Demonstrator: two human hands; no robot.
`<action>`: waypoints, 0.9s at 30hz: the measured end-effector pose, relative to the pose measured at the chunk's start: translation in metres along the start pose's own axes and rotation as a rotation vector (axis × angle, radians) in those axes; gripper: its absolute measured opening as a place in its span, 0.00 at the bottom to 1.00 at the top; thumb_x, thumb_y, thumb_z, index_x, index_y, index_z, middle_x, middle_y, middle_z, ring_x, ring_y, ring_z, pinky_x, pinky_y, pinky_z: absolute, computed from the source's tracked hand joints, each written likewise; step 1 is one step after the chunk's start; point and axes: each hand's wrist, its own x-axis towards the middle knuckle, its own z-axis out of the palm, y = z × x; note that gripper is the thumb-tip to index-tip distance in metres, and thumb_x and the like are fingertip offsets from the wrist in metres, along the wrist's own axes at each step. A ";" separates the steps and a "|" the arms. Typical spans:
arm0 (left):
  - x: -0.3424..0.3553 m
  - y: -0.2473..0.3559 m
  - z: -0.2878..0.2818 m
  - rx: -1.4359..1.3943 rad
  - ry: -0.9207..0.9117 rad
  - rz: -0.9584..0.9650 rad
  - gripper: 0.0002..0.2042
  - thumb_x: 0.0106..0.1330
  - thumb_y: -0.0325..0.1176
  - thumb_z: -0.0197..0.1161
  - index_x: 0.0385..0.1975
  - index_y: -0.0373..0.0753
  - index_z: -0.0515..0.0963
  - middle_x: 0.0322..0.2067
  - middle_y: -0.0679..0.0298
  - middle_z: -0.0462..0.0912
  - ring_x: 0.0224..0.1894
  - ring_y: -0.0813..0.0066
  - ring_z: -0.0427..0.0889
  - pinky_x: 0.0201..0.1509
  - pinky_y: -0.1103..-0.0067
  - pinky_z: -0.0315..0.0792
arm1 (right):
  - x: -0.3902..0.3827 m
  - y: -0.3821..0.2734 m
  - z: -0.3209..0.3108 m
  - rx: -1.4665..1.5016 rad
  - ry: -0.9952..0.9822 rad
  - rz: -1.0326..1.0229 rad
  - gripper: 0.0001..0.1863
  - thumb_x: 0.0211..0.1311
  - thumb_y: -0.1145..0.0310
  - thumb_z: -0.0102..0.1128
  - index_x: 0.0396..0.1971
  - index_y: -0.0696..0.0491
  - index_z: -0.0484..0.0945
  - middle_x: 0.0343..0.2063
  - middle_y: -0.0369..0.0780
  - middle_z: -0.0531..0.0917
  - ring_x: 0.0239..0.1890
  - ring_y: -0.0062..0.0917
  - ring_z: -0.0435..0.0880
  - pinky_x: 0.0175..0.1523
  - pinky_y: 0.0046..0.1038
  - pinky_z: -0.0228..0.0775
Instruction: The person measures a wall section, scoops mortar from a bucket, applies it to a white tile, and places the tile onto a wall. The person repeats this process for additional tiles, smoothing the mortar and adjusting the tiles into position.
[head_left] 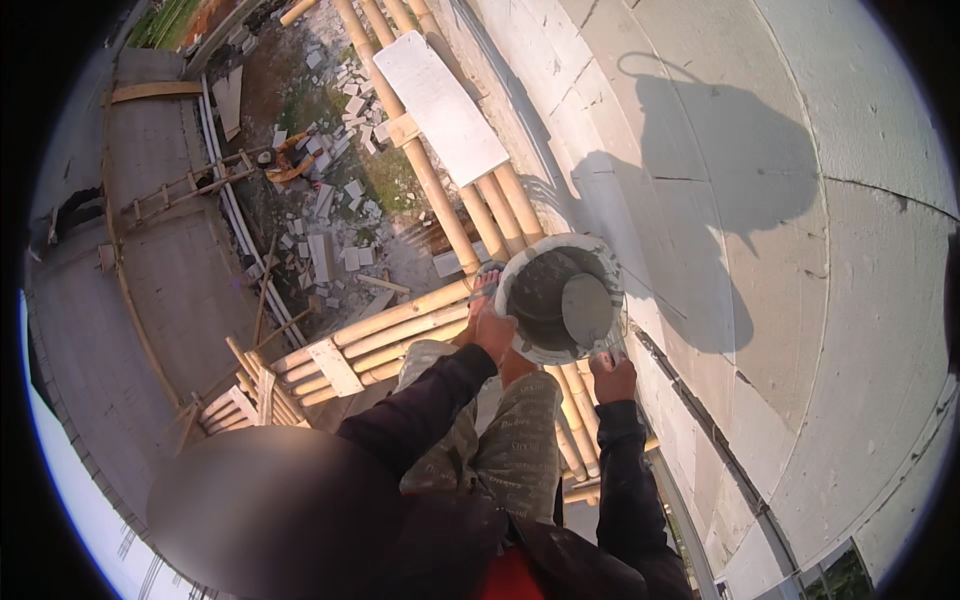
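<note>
Well left of the grip and far below, another person [285, 165] bends among pale block rubble [322, 255]. Nearer, bamboo poles [400, 328] run up to the left hand [494, 335], which is closed on the rim of a bucket [537, 351] – probably to steady it over so narrow a footing. The bucket sits between the hands, dark grey mix inside. Right of that, the right hand [613, 380] is wrapped around the handle of a round-faced tool [587, 310], angled inward, seemingly to reach the mix. Just beyond rises the block wall [730, 230].
</note>
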 end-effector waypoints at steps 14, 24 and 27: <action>0.232 -0.245 -0.009 0.020 -0.146 -0.123 0.13 0.58 0.21 0.63 0.43 0.32 0.74 0.34 0.55 0.82 0.34 0.62 0.85 0.35 0.70 0.81 | 0.272 0.007 0.255 -0.146 -0.337 -0.086 0.22 0.53 0.61 0.63 0.41 0.64 0.76 0.36 0.57 0.83 0.42 0.51 0.83 0.49 0.43 0.75; 0.235 -0.236 -0.037 -0.605 0.090 -0.601 0.15 0.65 0.33 0.64 0.48 0.34 0.75 0.41 0.59 0.80 0.44 0.60 0.82 0.50 0.62 0.76 | 0.262 0.003 0.302 -0.222 -0.290 -0.255 0.21 0.53 0.62 0.65 0.40 0.64 0.76 0.38 0.57 0.83 0.45 0.52 0.82 0.49 0.44 0.73; 0.235 -0.227 -0.034 -0.682 0.107 -0.513 0.24 0.65 0.41 0.63 0.57 0.36 0.72 0.50 0.56 0.79 0.52 0.61 0.79 0.56 0.66 0.73 | 0.257 -0.016 0.286 -0.329 -0.242 -0.356 0.19 0.55 0.61 0.65 0.38 0.63 0.78 0.39 0.55 0.82 0.45 0.50 0.81 0.49 0.44 0.73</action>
